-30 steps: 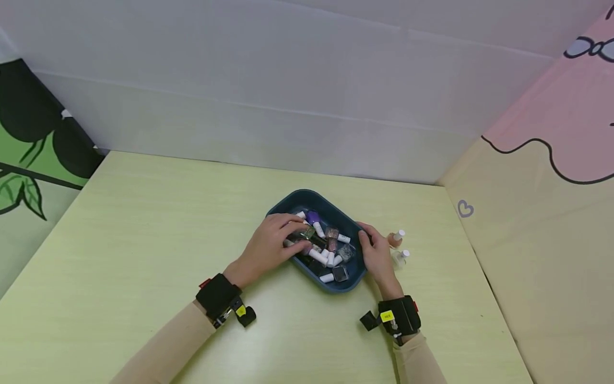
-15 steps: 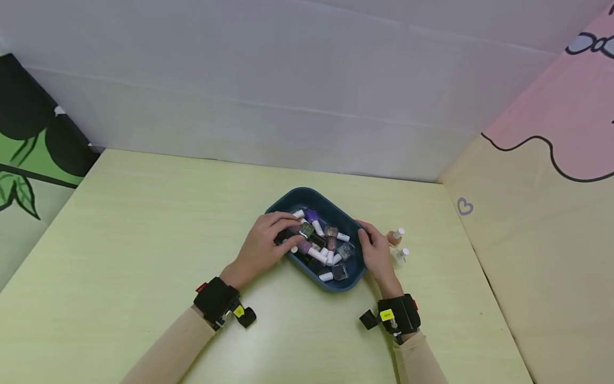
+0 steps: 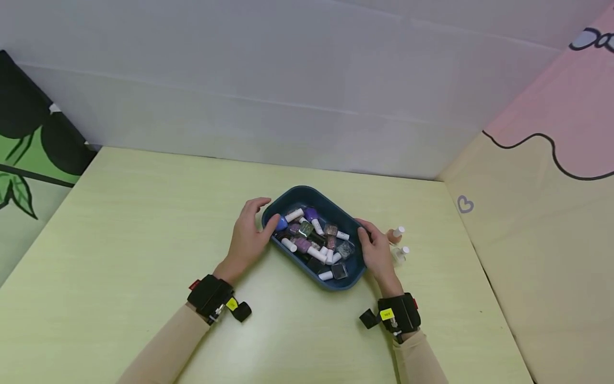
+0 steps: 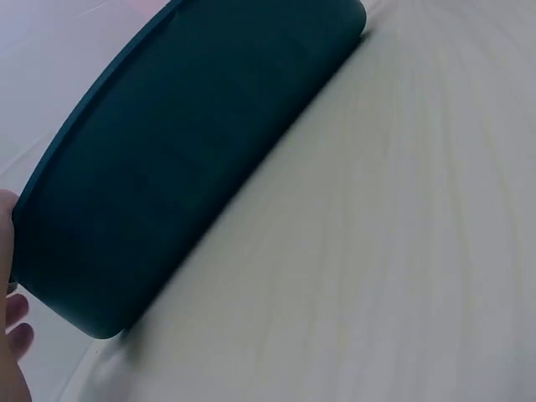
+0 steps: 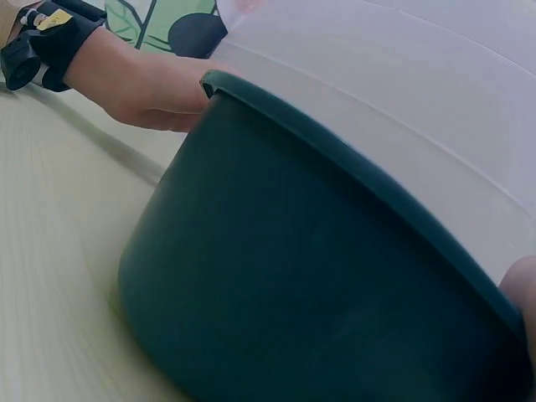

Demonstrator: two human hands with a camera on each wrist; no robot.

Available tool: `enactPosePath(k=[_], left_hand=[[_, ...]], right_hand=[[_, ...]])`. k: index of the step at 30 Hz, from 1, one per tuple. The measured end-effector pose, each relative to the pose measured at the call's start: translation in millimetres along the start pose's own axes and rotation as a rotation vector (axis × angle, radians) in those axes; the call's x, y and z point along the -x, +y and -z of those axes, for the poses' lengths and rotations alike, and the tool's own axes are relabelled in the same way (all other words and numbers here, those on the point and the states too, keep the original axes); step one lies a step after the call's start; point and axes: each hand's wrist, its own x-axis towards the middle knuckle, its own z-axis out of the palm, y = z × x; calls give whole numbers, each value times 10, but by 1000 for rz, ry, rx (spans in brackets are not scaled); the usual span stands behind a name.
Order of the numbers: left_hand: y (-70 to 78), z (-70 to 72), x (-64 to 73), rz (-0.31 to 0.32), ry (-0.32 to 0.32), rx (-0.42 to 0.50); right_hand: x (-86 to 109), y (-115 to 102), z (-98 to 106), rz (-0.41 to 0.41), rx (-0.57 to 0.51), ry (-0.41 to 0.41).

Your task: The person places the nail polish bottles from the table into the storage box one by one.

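Note:
A dark blue-green plastic basin [image 3: 293,196] stands on the table, holding several nail polish bottles with white, black and purple caps. My left hand [image 3: 248,234] is at its left end, thumb over the rim by a blue bottle [image 3: 281,222] and fingers along the outside. In the left wrist view, that hand's fingertips [image 4: 18,311] show past the end of the basin. At the right end, my right hand [image 3: 378,256] grips the rim, thumb on top and fingers hidden behind the wall. A green glitter bottle [image 3: 305,229] lies among the others.
Two nail polish bottles with white caps, one peach [image 3: 394,238] and one clear [image 3: 400,254], stand on the table just right of my right hand. A white wall sheet [image 3: 268,128] closes off the table's back, with a printed panel [image 3: 537,224] on the right.
My left hand has come out from among the bottles and moved left to the basin's rim. The green bottle it was touching stays in the basin. My right hand keeps its hold.

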Motion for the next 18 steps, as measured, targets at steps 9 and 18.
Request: enactPosePath(k=[9,18], left_hand=[[-27,1,20,304,-119,209],[-57,-12,47,411,-161,203]], right_hand=[[-38,82,-10,-11,2,-2],[-175,465,-38,30,-18,10]])
